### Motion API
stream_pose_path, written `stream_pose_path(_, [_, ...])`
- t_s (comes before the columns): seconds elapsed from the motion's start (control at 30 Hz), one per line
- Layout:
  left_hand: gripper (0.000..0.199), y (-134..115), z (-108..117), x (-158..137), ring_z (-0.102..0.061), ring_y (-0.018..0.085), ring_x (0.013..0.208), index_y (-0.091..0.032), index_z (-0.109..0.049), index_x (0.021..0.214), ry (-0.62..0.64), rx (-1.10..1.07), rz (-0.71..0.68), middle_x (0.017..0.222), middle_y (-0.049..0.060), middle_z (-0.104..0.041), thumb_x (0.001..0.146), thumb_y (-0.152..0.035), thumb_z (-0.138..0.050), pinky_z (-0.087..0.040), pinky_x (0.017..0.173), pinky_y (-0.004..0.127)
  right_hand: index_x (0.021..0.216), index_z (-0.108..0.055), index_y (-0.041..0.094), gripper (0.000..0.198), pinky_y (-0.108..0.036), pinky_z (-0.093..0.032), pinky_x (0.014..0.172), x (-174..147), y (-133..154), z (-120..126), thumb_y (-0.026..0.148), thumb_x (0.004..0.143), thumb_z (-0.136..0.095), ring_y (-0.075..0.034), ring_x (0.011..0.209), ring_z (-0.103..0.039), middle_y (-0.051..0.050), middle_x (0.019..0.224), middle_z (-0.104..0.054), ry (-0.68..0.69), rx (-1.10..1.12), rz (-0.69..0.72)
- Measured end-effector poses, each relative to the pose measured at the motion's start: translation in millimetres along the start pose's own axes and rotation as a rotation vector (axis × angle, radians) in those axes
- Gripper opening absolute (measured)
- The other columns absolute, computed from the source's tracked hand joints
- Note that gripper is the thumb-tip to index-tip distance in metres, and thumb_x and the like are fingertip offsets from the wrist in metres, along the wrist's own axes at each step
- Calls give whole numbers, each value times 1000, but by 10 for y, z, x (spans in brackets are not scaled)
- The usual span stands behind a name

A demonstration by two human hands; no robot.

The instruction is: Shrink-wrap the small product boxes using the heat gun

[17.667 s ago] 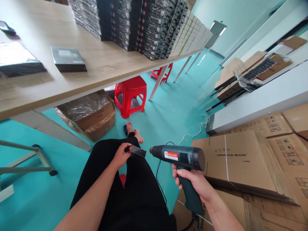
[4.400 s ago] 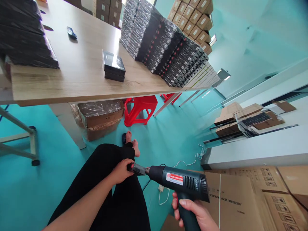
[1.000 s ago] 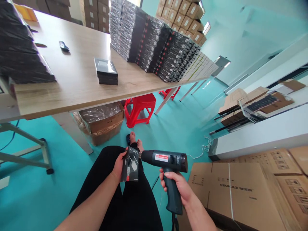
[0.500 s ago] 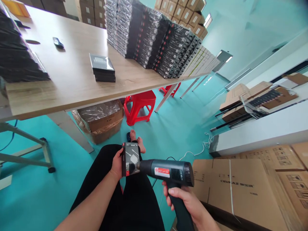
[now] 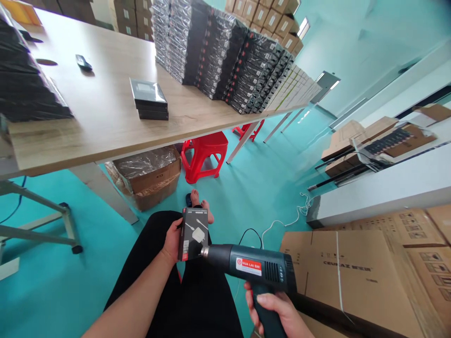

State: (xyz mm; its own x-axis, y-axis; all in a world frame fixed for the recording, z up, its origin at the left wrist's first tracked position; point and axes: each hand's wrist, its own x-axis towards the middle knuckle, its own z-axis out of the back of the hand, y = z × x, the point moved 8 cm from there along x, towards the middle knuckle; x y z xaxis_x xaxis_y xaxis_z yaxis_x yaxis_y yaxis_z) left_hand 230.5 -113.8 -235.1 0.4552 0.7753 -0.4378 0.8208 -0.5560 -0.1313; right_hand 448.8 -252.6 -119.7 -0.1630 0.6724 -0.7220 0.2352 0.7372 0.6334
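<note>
My left hand [image 5: 173, 240] is closed around the left edge of a small black product box [image 5: 194, 231], held upright above my lap. A pale square device with cables is printed on its front. In my right hand [image 5: 269, 305] is the handle of a dark heat gun [image 5: 252, 267] with a red and white label. The metal nozzle points left, at the lower right part of the box; whether it touches cannot be made out. My fingers wrap round the grip, and the trigger is partly hidden.
A wooden table [image 5: 105, 136] ahead carries tall stacks of wrapped black boxes [image 5: 225, 61] and a short pile of black boxes [image 5: 150, 98]. Below it are an open carton [image 5: 155, 180] and a red stool [image 5: 206, 155]. Large cartons [image 5: 338, 277] stand at my right.
The heat gun has shifted right and slightly down with my right hand. My left hand has moved the box slightly right and tilted it a little.
</note>
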Motion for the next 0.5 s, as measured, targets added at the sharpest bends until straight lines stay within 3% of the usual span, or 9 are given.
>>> stream_pose_path(0.2, [44, 157, -151, -54, -64, 29, 92, -10, -59, 113, 66, 2, 128, 100, 13, -68, 84, -42, -57, -51, 85, 40, 104, -60, 12, 28, -20, -42, 55, 74, 164, 104, 28, 82, -55, -9, 65, -50, -4, 85, -56, 27, 413, 122])
stream_pose_path(0.33, [51, 258, -218, -84, -63, 32, 96, -9, -57, 116, 113, 38, 236, 102, 16, -67, 83, -48, -55, -50, 86, 44, 105, -59, 11, 28, -19, -42, 55, 139, 231, 127, 28, 82, -56, -9, 66, -49, -5, 87, -54, 34, 447, 120])
stream_pose_path(0.5, [52, 268, -214, -96, -63, 31, 95, -6, -56, 117, 84, 70, 230, 100, 17, -67, 83, -47, -56, -49, 88, 42, 105, -58, 11, 30, -19, -42, 54, 192, 250, 127, 27, 80, -58, -9, 66, -48, -5, 87, -53, 43, 452, 118])
